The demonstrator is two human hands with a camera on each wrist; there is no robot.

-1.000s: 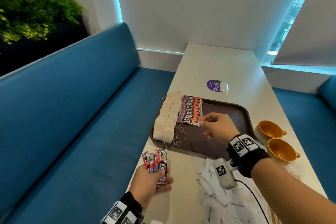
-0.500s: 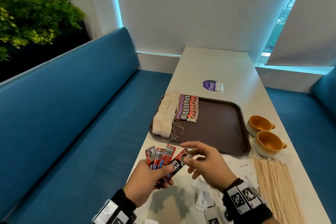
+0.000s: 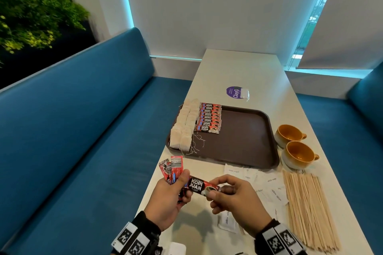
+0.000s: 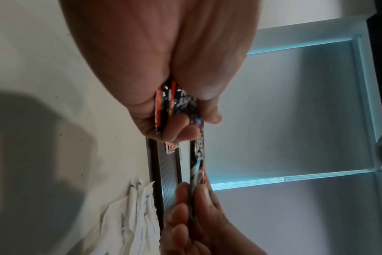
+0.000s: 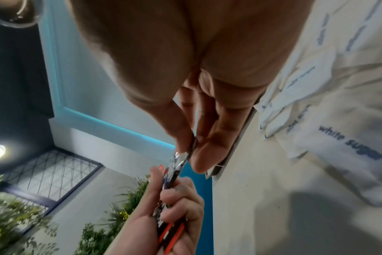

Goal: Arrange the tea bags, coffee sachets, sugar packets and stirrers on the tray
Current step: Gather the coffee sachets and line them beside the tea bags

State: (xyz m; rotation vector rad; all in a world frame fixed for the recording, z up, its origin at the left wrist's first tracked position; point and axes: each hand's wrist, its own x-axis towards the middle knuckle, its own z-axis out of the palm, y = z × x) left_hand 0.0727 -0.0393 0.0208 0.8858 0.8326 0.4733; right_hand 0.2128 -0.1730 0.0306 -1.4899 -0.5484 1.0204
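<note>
Below the tray [image 3: 267,130], both hands pinch one coffee sachet [image 3: 202,185]; left hand [image 3: 167,198] half hides spare sachets [image 3: 173,168].

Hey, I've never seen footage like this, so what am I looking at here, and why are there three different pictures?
No machine here: a person wears three cameras. The wide picture comes from the head; the two close ones look along each wrist at the fingers. The left hand grips a bunch of coffee sachets. The right hand pinches one sachet out of that bunch. On the table, a brown tray holds tea bags beside a row of coffee sachets. Sugar packets, wooden stirrers and two cups lie off the tray.
</note>
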